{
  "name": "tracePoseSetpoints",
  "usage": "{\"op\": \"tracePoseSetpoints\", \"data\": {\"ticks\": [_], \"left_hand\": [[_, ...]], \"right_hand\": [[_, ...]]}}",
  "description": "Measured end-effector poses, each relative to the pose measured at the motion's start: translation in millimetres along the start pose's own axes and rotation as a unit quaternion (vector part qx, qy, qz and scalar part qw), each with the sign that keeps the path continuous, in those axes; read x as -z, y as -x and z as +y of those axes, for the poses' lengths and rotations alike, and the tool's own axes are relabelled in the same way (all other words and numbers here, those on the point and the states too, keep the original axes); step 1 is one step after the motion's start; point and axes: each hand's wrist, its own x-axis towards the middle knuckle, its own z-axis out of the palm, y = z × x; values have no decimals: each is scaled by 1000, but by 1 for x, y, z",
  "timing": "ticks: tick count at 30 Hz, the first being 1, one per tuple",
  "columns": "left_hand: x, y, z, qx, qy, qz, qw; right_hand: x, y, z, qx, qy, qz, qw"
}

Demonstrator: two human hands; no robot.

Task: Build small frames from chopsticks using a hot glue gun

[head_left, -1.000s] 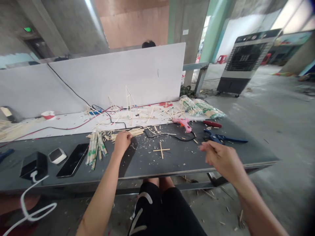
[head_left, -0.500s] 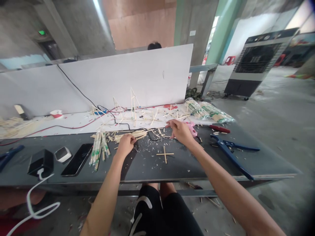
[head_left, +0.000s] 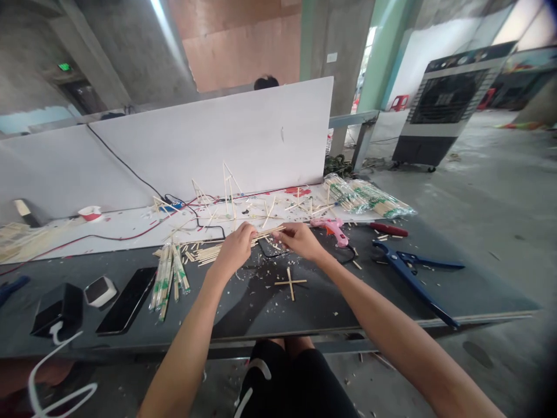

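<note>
Both hands are raised a little over the dark table [head_left: 456, 284], holding a small bundle of thin wooden sticks [head_left: 266, 233] between them. My left hand [head_left: 235, 249] is closed on the bundle's left end and my right hand [head_left: 301, 239] is closed on its right end. Just below the hands lies a glued wooden cross [head_left: 290, 283]. A loose pile of cut sticks [head_left: 204, 253] lies to the left of my left hand.
Pink glue gun [head_left: 331, 227], red-handled tool [head_left: 389, 230] and blue cutters [head_left: 413, 273] lie to the right. Wrapped chopsticks [head_left: 167, 278], a phone [head_left: 126, 301] and two small devices [head_left: 99, 290] lie to the left. Stick frames [head_left: 230, 188] stand before a white board [head_left: 209, 145].
My right hand came in from the right edge to the sticks. My left hand lifted the bundle off the table, and both hands now hold it.
</note>
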Motion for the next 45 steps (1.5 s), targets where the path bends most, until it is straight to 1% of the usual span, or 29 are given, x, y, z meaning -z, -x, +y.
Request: {"op": "tracePoseSetpoints", "data": {"ticks": [3,6,8,9,11,12,13,14,15,17,18,19,21,22,24,25,27,28,29,31,33,36,38,40,43,45], "left_hand": [[-8,-23,11,-43,23,16,999],[-22,-26,10,-41,55,47,997],[-28,-21,2,-12,67,86,994],[-30,-17,-4,11,68,113,991],[-29,-10,-17,69,68,166,981],[-28,-7,-23,99,68,182,976],[-26,-5,-29,123,65,185,973],[-26,-3,-33,139,60,168,974],[-25,-3,-36,147,53,135,978],[-26,-3,-35,138,33,61,988],[-27,-3,-31,124,31,41,991],[-28,-4,-25,106,43,38,993],[-28,-5,-8,67,122,81,987],[-28,-5,2,53,191,98,975],[-28,-5,21,64,318,116,939],[-27,-5,29,76,361,124,921],[-26,-5,38,86,414,125,897],[-25,-4,39,84,434,119,889],[-24,-4,39,78,447,110,884],[-20,-2,37,61,456,82,884],[-17,0,36,38,436,35,898],[-14,2,40,-6,391,-49,919],[-14,2,44,-23,386,-86,918],[-15,2,46,-25,399,-113,910],[-15,1,41,-21,405,-146,902],[-14,1,36,-16,399,-161,903]], "right_hand": [[11,-2,5,-13,-92,43,995],[21,-3,12,-45,-91,52,993],[29,-4,14,-57,-65,63,994],[33,-4,14,-55,-53,81,994],[43,-4,12,-45,-51,141,988],[48,-4,11,-41,-68,177,981],[53,-4,10,-40,-96,209,972],[56,-3,9,-44,-134,233,962],[58,-3,9,-52,-174,243,953],[56,-1,10,-73,-241,225,941],[52,-1,10,-84,-259,203,941],[47,0,10,-93,-266,179,942],[31,1,8,-103,-254,144,951],[23,2,7,-103,-239,132,956],[8,4,3,-100,-204,97,969],[3,5,1,-95,-187,71,975],[-3,8,-3,-74,-152,13,986],[-3,9,-4,-59,-131,-7,990],[-1,10,-6,-42,-108,-13,993],[3,12,-9,-15,-77,6,997],[8,13,-13,-11,-83,20,996],[11,14,-20,-18,-116,-13,993],[11,15,-21,-3,-116,-30,993],[10,16,-20,18,-94,-35,995],[8,19,-16,26,-44,-39,998],[7,21,-15,22,-31,-48,998]]}}
